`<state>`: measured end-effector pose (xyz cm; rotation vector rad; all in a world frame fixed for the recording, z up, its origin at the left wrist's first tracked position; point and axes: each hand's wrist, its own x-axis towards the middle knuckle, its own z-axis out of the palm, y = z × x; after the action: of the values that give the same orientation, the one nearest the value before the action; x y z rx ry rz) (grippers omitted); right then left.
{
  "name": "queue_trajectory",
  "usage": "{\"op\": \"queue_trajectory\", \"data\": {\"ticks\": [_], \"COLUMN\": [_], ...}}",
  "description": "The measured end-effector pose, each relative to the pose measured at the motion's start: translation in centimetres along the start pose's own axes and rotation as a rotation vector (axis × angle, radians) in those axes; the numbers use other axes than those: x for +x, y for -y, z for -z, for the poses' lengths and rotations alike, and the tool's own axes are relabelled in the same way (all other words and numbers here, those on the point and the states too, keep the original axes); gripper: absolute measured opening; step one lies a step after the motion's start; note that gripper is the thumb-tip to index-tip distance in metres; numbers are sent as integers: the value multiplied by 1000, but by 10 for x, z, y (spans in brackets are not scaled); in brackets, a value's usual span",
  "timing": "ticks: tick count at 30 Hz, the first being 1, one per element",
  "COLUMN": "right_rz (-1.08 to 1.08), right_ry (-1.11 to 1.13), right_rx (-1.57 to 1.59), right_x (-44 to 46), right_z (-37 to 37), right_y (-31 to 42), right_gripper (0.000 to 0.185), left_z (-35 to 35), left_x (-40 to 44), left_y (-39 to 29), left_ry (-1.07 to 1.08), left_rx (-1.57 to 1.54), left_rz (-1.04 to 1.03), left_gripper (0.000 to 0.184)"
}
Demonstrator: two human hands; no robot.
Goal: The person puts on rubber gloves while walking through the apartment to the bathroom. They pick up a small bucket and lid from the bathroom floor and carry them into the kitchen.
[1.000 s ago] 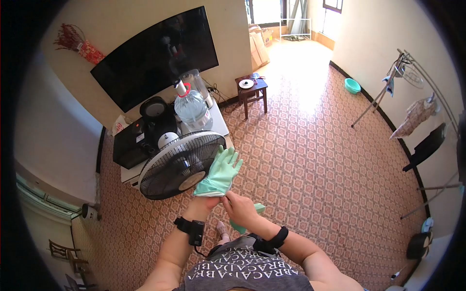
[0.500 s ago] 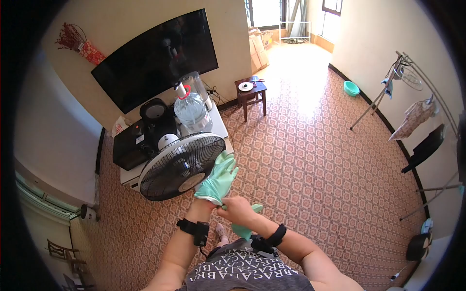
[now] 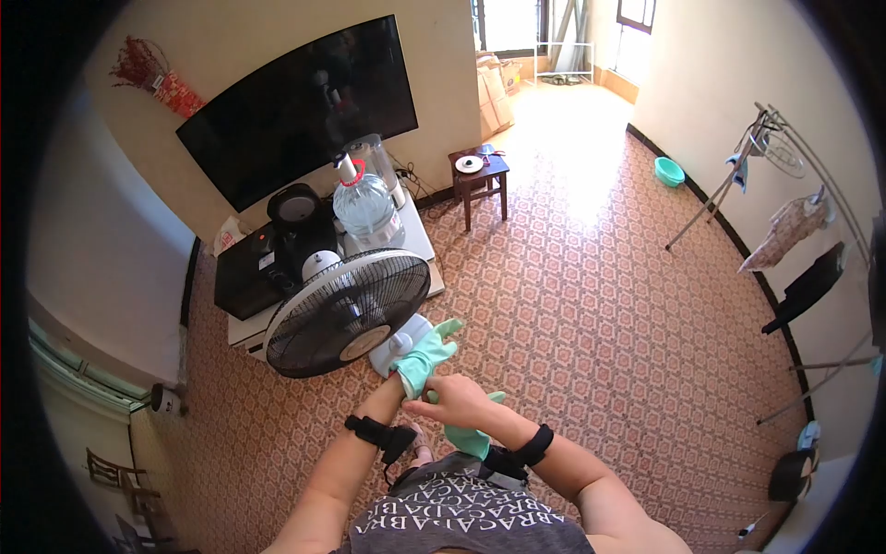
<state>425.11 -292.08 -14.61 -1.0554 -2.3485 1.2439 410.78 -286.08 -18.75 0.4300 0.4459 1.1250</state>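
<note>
A mint-green rubber glove (image 3: 413, 377) covers my left hand (image 3: 430, 355), which is turned sideways with its fingers stretched out and nothing in them. My bare right hand (image 3: 459, 403) is closed on the cuff of that glove at the left wrist. A second mint-green glove (image 3: 468, 440) hangs below my right hand; how it is held is hidden. Just beyond the left hand stands a fan (image 3: 355, 309), its round black grille tilted and its pale base (image 3: 400, 345) partly showing behind the glove.
A white cabinet (image 3: 417, 238) bears a water jug (image 3: 367, 214) with a pump and black speakers (image 3: 249, 280), below a television (image 3: 300, 111). A wooden stool (image 3: 481, 175) stands beyond. At right are a clothes rack (image 3: 715, 198) and a green basin (image 3: 668, 172).
My left hand has turned from back-up to sideways and drawn slightly lower, uncovering the fan's base. My right hand stays at the glove's cuff.
</note>
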Motion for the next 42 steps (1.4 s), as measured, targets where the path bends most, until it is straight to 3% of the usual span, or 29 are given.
{"op": "queue_trajectory", "data": {"ticks": [2,5,11,16,20,22,27,29,33,35,36,38,42], "right_rz": [-26,-98,-131,29,194,353,432,292,259,79,77,-36,-105], "right_ry": [33,-116,-306,-321,-386,-286,-184,-198,-216,-311,-311,-100,-142], "right_rx": [-41,-89,-14,-25,-12,-61,-85,9,180,287,287,55,91], "right_x": [-4,-4,13,23,25,25,27,29,22,18,16,13,14], "right_z": [-1,0,-11,-19,-25,-26,-20,-20,-16,-18,-18,-20,-28], "right_y": [5,7,-8,-23,-9,8,20,18,7,-9,-16,-29,-35], "right_gripper": [70,70,57,30,25,21,21,23,29,39,39,48,48], "left_z": [-1,4,17,10,4,3,2,4,4,2,-2,-7,-20], "left_x": [-10,-30,-76,-70,-67,-65,-71,-78,-82,-78,-73,-64,-48], "left_y": [-1,0,8,6,0,-1,-4,-5,-8,-12,-13,-13,-13], "left_ry": [-7,-16,-69,-64,-54,-52,-59,-63,-67,-54,-40,-21,13], "left_rx": [55,123,184,176,156,147,144,149,126,119,106,100,78], "left_rz": [17,31,43,17,-3,-12,-25,-30,-41,-55,-56,-57,-54], "left_gripper": [46,46,47,47,47,47,47,47,48,48,48,48,48]}}
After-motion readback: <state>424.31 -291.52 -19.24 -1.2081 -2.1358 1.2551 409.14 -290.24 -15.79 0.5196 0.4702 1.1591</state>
